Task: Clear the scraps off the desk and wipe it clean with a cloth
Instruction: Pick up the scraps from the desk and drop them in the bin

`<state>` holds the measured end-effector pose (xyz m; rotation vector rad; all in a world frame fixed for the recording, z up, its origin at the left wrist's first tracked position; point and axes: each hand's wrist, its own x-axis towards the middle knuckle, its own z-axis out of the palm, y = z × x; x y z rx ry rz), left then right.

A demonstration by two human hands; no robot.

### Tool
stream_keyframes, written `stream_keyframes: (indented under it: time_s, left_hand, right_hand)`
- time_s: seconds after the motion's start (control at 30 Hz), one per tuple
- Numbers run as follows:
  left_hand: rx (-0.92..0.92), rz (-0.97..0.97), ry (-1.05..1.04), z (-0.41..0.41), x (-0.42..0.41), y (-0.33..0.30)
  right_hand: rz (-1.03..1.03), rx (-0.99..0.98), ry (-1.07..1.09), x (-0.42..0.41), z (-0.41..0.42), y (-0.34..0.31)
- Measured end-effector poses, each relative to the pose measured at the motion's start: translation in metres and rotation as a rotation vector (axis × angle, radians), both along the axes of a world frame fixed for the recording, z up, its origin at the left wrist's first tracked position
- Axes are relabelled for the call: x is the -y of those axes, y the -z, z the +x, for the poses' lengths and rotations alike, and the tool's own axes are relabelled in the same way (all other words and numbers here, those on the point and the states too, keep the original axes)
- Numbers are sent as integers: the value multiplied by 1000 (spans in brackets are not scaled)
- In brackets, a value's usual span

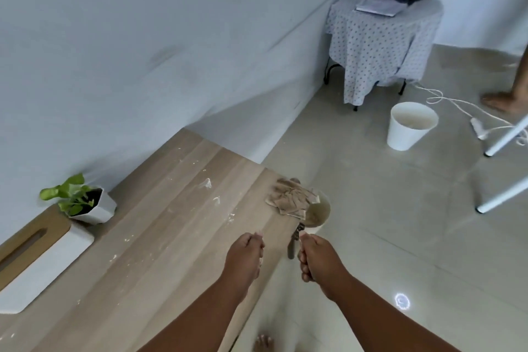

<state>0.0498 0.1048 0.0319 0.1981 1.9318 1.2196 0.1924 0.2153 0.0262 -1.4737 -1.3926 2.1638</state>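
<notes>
Our two hands are out in front of us, a little apart, at the near right edge of the bench [160, 237]; our left hand [245, 255] is over the wood with its fingers curled in, and we cannot tell if it holds a few crumbs or nothing; our right hand [315, 258] is just past the edge, over the floor, curled into a fist, and it may be gripping the small dark tool [294, 243] next to it, but we cannot tell for sure.

The white scraps [208, 183] lie ahead of us and to the left, in a long loose line that runs down the middle of the bench, away from our hands toward the wall; so our left hand is the nearer one to them.

The brown cloth [291, 197] sits crumpled at the far right edge, straight ahead of our right hand; it touches a small round bowl [318, 213] that hangs past the edge.

The white bin [408, 130] stands on the floor, well apart, further ahead and right.

We think the scraps come first, and the wiping is not yet begun.
</notes>
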Motion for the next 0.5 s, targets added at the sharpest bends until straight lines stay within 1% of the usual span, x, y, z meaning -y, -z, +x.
stream_keyframes:
  time_s: [0.13,0.3,0.5]
  left_hand:
    - [10,-13,98,16,-41,16]
    - [135,4,195,41,-86,30]
    - [202,2,245,51,-161,30]
  right_hand:
    - [-31,24,116,-27,27,5]
    - [-13,84,189,-60,55,16]
    - [25,128,298,-124,64,25]
